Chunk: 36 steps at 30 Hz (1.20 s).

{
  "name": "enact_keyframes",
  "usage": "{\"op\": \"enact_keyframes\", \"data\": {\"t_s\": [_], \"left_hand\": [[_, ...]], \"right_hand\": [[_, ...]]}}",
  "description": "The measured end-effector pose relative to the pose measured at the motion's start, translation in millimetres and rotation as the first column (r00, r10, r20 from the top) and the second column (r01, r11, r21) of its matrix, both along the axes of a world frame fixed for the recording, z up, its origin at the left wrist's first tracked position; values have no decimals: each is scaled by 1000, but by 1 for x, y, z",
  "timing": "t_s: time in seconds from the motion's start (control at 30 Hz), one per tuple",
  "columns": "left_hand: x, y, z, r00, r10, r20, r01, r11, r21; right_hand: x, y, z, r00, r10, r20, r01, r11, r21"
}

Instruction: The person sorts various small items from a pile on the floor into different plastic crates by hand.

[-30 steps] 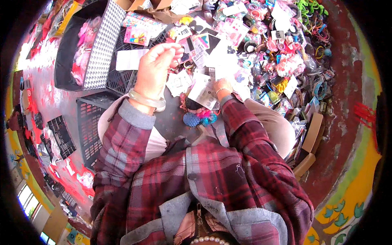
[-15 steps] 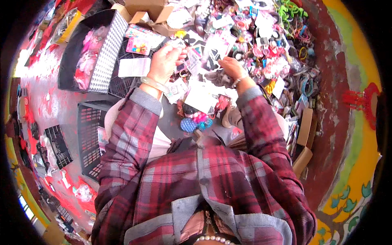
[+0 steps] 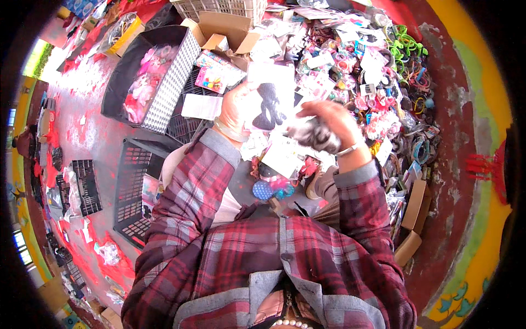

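My left hand (image 3: 234, 107) holds up a white card (image 3: 271, 94) with a dark hair accessory fixed to it, gripping the card by its left edge. My right hand (image 3: 331, 119) is raised beside it, closed on a dark blurred piece (image 3: 314, 135) just under the card's lower right corner. Both sleeves are red plaid. Below the hands lies a pile of white cards (image 3: 285, 156) and a blue round item (image 3: 264, 190) on the floor.
A large heap of colourful hair bands and clips (image 3: 378, 82) spreads ahead and to the right. A black crate with pink items (image 3: 148, 82) stands at the left, an open cardboard box (image 3: 222, 30) behind it, and empty black crates (image 3: 134, 186) lie lower left.
Both hands have risen closer to the camera. The left hand now holds the white card up flat, and the right hand has come in beside it with a dark piece.
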<state>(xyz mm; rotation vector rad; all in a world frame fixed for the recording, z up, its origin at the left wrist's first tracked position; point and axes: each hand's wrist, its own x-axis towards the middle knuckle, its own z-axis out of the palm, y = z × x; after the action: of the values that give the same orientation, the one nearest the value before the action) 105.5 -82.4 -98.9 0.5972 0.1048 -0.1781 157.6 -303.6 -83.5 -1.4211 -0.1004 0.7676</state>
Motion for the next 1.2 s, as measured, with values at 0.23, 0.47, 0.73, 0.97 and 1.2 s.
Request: {"op": "enact_keyframes", "data": {"t_s": [0.23,0.47,0.73,0.97,1.2], "left_hand": [[9,-25,15,999,34,-11,-36,981,-191],[2,-36,8,992,98,-75,-108,982,-157],[-10,-50,1,975,-222,-18,210,944,-255],[-8,-28,11,983,-167,-71,163,985,-61],[6,-23,6,997,48,-58,-45,998,49]], "right_hand": [[-27,23,44,857,-364,366,294,927,234],[-51,57,9,180,363,914,220,891,-397],[-15,50,-1,201,84,976,388,908,-158],[38,12,-54,613,-391,686,592,802,-71],[-13,24,14,489,-326,809,463,883,76]]}}
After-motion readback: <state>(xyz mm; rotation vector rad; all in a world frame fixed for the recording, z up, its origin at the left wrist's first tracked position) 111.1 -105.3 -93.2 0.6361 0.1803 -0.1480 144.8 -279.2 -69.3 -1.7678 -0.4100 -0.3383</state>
